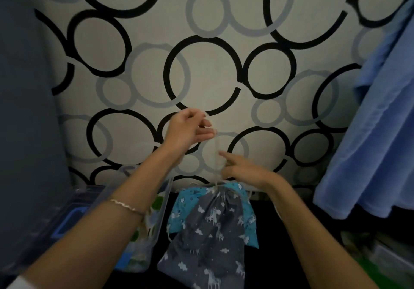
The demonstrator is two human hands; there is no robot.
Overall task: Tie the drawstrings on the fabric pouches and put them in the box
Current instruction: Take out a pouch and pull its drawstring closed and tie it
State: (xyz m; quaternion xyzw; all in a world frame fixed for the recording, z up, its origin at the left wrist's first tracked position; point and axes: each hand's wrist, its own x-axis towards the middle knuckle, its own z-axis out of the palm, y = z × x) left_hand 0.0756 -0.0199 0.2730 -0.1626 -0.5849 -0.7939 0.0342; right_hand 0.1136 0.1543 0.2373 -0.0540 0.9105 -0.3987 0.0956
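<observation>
Both hands [190, 129] [242, 172] pinch a grey pouch's [208, 239] drawstring [216, 154] above black cloth [268, 244], circle-patterned wall [212, 42] behind.

Grey fabric pouch [208, 237] with white unicorns and clouds; turquoise printed pouch [182, 208] beneath; cream wall [208, 69] with black and grey rings; blue hanging cloth [371, 145].

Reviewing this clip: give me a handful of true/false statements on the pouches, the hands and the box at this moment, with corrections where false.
1. The left hand is raised above the right hand. True.
2. The grey pouch lies on top of a turquoise pouch. True.
3. The grey pouch is already inside the clear box. False: it lies right of the box, outside it.
4. A white drawstring runs up from the grey pouch's neck toward the left hand. True.
5. A bracelet is on the right wrist. False: the bracelet is on the left wrist.
</observation>
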